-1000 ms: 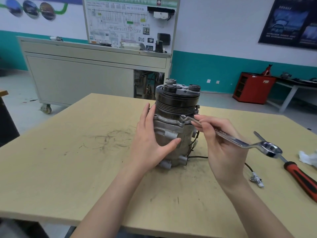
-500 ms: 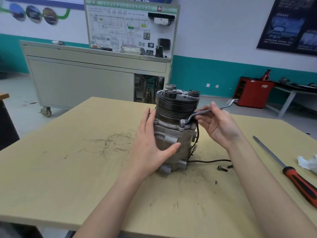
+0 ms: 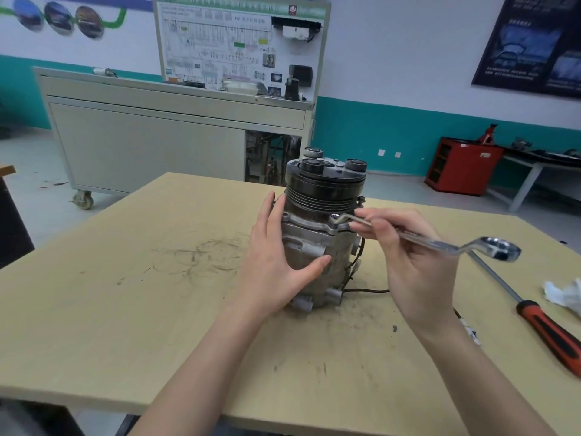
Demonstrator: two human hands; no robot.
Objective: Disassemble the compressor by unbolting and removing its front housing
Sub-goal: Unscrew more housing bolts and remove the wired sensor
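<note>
A grey metal compressor (image 3: 317, 247) stands upright on the wooden table (image 3: 125, 309), its black grooved pulley (image 3: 325, 188) on top. My left hand (image 3: 276, 265) holds the compressor body from the left, fingers straight against it and thumb across the front. A silver offset ring wrench (image 3: 440, 243) has one end seated on a bolt (image 3: 334, 218) in the front housing flange, and its free ring end points right toward me. My right hand (image 3: 415, 262) pinches the wrench shaft near the bolt.
A red-handled screwdriver (image 3: 547, 332) lies at the table's right side, with a crumpled white rag (image 3: 564, 294) beside it. A black wire (image 3: 364, 290) runs from the compressor behind my right hand. A grey wheeled cabinet (image 3: 163, 136) stands behind the table.
The wrench's free end has swung from pointing away at the back right round to the right and toward me, with my right hand moving along it. My left hand has stayed on the compressor.
</note>
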